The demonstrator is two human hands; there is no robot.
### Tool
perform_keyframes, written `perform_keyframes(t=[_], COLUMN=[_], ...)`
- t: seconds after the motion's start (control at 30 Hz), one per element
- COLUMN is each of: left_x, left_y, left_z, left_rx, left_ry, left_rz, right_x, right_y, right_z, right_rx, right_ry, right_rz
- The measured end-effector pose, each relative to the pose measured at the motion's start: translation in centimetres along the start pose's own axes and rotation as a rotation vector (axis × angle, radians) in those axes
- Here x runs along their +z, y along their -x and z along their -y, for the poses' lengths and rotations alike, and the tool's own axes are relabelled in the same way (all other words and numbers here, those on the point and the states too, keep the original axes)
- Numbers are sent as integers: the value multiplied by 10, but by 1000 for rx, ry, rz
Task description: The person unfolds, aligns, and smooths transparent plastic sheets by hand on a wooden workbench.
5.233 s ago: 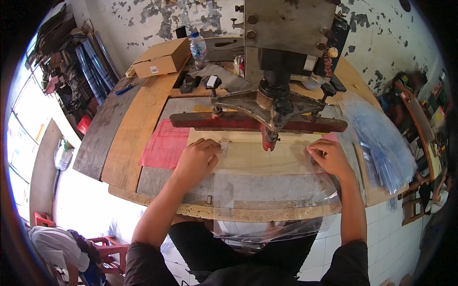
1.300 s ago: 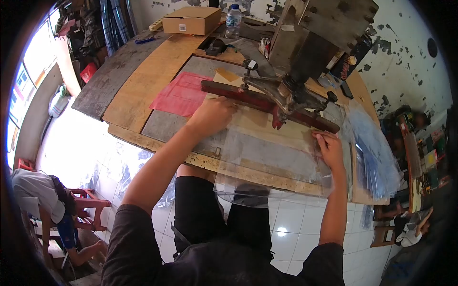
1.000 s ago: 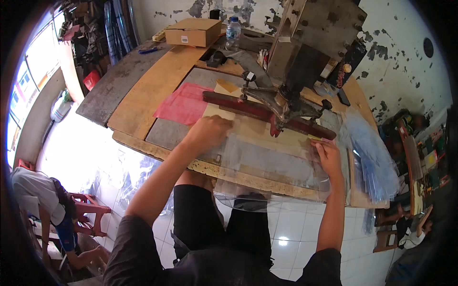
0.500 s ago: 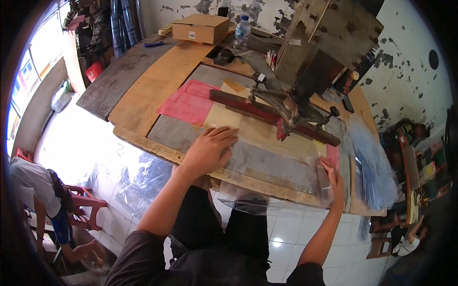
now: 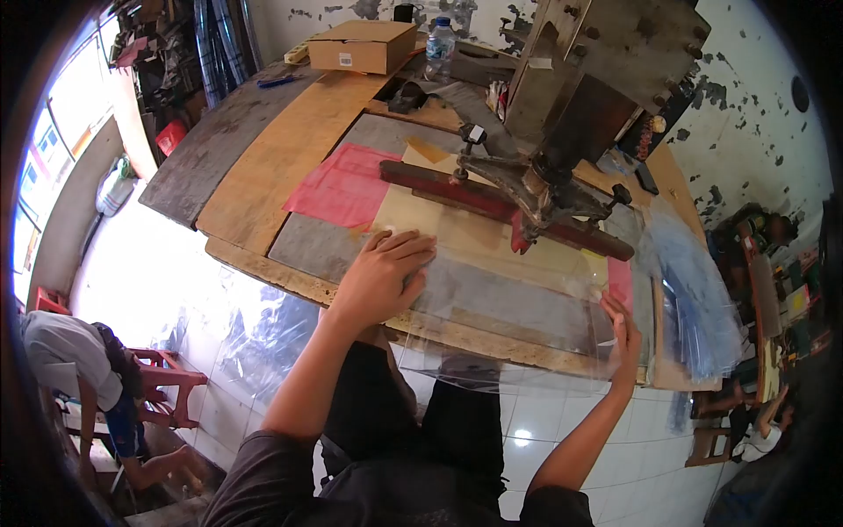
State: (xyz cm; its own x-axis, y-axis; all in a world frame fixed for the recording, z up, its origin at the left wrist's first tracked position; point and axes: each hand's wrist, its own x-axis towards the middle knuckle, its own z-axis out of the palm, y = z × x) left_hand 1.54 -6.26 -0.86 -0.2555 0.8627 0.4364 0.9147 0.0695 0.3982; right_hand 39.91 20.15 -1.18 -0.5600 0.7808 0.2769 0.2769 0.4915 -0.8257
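Observation:
A clear plastic sheet [image 5: 500, 307] lies across the grey work plate and hangs over the table's front edge. My left hand [image 5: 382, 270] rests palm down at its left end, fingers stretched out on the surface. At the right end, my right hand [image 5: 622, 338] holds the sheet's edge; its thumb is hard to see. Just beyond my hands, a cream sheet [image 5: 479, 237] covers part of the plate, with pink sheeting [image 5: 338, 184] on its left. Above it is the long red-brown bar [image 5: 500, 209] of a press, joined to the heavy press head [image 5: 584, 123].
Clear bluish plastic sheets [image 5: 694, 299] are piled at the right. Toward the back stand a cardboard box [image 5: 362, 48] and a water bottle [image 5: 440, 51]. Crumpled plastic [image 5: 272, 329] lies on the floor at left. A person [image 5: 75, 360] bends near a red stool [image 5: 167, 378].
The view has shifted slightly. My right hand sits a little farther right and lower, with the sheet's right end beside it. My left hand stays nearly in place.

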Motion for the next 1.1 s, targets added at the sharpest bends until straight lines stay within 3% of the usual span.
perform_keyframes(t=[0.27,1.1], left_x=[-2,0], left_y=[-2,-4], left_z=[-3,-7], left_rx=[40,10], left_ry=[-27,-14], left_rz=[11,-6], right_x=[1,-2], right_y=[0,0], right_z=[13,15], right_rx=[-80,-86], right_ry=[178,136], right_rz=[-12,-23])
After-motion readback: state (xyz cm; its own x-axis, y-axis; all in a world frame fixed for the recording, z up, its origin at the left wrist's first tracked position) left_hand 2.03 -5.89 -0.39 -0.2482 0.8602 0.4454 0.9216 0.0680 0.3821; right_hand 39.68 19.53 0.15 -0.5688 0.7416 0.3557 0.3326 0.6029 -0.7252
